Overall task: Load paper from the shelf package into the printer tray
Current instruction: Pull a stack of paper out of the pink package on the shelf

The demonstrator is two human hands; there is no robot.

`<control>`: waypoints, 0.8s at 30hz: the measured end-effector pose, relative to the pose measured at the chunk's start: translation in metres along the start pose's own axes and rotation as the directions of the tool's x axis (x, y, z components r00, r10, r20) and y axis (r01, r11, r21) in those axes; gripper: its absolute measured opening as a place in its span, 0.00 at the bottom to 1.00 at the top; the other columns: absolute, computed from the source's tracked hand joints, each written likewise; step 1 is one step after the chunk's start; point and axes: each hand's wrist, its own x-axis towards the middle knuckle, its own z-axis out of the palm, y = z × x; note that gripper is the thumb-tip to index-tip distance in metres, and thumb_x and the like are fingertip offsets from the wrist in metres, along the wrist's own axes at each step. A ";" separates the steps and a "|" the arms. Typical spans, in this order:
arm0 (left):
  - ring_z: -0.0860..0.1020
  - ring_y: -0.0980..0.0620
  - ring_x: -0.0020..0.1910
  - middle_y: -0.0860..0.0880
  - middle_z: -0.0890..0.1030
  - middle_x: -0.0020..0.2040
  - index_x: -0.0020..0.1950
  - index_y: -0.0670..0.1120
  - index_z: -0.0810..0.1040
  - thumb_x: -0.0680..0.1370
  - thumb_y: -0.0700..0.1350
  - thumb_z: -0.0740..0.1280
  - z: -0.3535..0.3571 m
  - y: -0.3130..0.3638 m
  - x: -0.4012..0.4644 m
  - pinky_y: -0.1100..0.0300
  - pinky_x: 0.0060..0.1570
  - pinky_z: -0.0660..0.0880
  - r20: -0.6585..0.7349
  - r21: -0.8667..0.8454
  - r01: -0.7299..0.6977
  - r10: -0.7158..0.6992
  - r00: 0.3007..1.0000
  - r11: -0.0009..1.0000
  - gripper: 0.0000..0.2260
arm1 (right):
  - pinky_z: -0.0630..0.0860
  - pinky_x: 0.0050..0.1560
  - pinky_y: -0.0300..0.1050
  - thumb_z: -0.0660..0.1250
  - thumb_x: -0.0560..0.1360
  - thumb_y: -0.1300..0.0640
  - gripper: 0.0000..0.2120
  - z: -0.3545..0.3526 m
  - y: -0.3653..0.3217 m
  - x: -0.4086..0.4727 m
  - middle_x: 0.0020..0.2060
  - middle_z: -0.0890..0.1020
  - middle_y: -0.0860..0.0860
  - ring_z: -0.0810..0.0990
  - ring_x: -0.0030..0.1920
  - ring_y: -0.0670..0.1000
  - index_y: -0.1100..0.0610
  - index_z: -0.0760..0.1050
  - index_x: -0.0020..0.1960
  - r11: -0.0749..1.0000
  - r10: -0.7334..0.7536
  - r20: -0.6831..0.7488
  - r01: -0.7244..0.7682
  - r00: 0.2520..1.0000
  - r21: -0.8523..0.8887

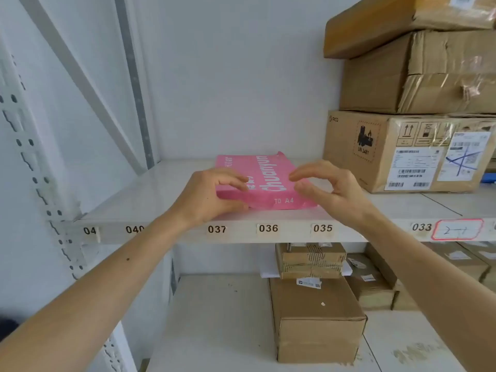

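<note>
A pink wrapped package of A4 paper point(264, 174) lies flat on the white shelf point(150, 194), near its front edge above labels 037 to 035. My left hand point(212, 196) cups the package's near left corner, fingers on top and thumb at the front. My right hand point(328, 187) hovers at the package's right side with fingers curled and apart, thumb close to the wrapper; whether it touches is unclear. No printer or tray is in view.
Stacked cardboard boxes point(410, 149) fill the shelf to the right of the package. The lower shelf point(220, 318) holds more brown boxes point(316, 318). A perforated white upright point(35, 167) and diagonal braces stand at the left.
</note>
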 end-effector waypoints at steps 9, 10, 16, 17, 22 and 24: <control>0.76 0.61 0.60 0.58 0.80 0.60 0.46 0.53 0.87 0.69 0.51 0.76 0.012 -0.016 0.014 0.52 0.58 0.74 0.115 0.202 -0.121 0.099 0.988 0.972 0.07 | 0.70 0.58 0.35 0.73 0.72 0.54 0.05 0.009 0.029 0.021 0.49 0.84 0.46 0.78 0.55 0.42 0.53 0.85 0.47 0.991 -0.051 0.112 0.064 0.992 -0.120; 0.76 0.61 0.60 0.58 0.80 0.60 0.46 0.53 0.87 0.70 0.51 0.76 0.013 -0.017 0.015 0.51 0.57 0.75 0.119 0.223 -0.136 0.111 0.987 0.965 0.07 | 0.70 0.57 0.35 0.73 0.72 0.54 0.05 0.011 0.029 0.022 0.48 0.84 0.47 0.78 0.55 0.42 0.53 0.85 0.46 0.990 -0.052 0.118 0.066 0.992 -0.121; 0.76 0.60 0.57 0.57 0.81 0.60 0.44 0.53 0.86 0.74 0.51 0.70 0.016 -0.017 0.018 0.57 0.50 0.75 0.165 0.397 -0.249 0.198 0.966 0.883 0.06 | 0.71 0.55 0.32 0.75 0.69 0.55 0.04 0.017 0.033 0.023 0.46 0.84 0.47 0.79 0.52 0.41 0.55 0.85 0.43 0.992 -0.054 0.099 0.065 0.994 -0.109; 0.76 0.59 0.57 0.57 0.81 0.60 0.43 0.52 0.85 0.75 0.51 0.68 0.017 -0.016 0.018 0.57 0.49 0.75 0.173 0.416 -0.271 0.217 0.961 0.868 0.07 | 0.71 0.55 0.31 0.76 0.69 0.55 0.04 0.018 0.034 0.023 0.46 0.84 0.47 0.79 0.52 0.41 0.55 0.85 0.42 0.991 -0.056 0.099 0.067 0.993 -0.115; 0.78 0.59 0.54 0.58 0.78 0.62 0.45 0.48 0.81 0.78 0.46 0.66 0.016 -0.015 0.021 0.56 0.49 0.75 0.171 0.388 -0.228 0.174 0.970 0.893 0.05 | 0.71 0.53 0.29 0.79 0.65 0.52 0.07 0.022 0.035 0.025 0.46 0.84 0.47 0.79 0.51 0.41 0.54 0.86 0.40 0.975 -0.099 0.120 0.121 0.988 -0.188; 0.78 0.59 0.55 0.59 0.78 0.62 0.46 0.48 0.80 0.79 0.45 0.65 0.016 -0.016 0.020 0.56 0.50 0.75 0.150 0.359 -0.195 0.150 0.977 0.913 0.05 | 0.72 0.53 0.31 0.80 0.63 0.51 0.09 0.025 0.035 0.026 0.45 0.85 0.47 0.79 0.50 0.42 0.54 0.85 0.40 0.962 -0.139 0.132 0.165 0.982 -0.216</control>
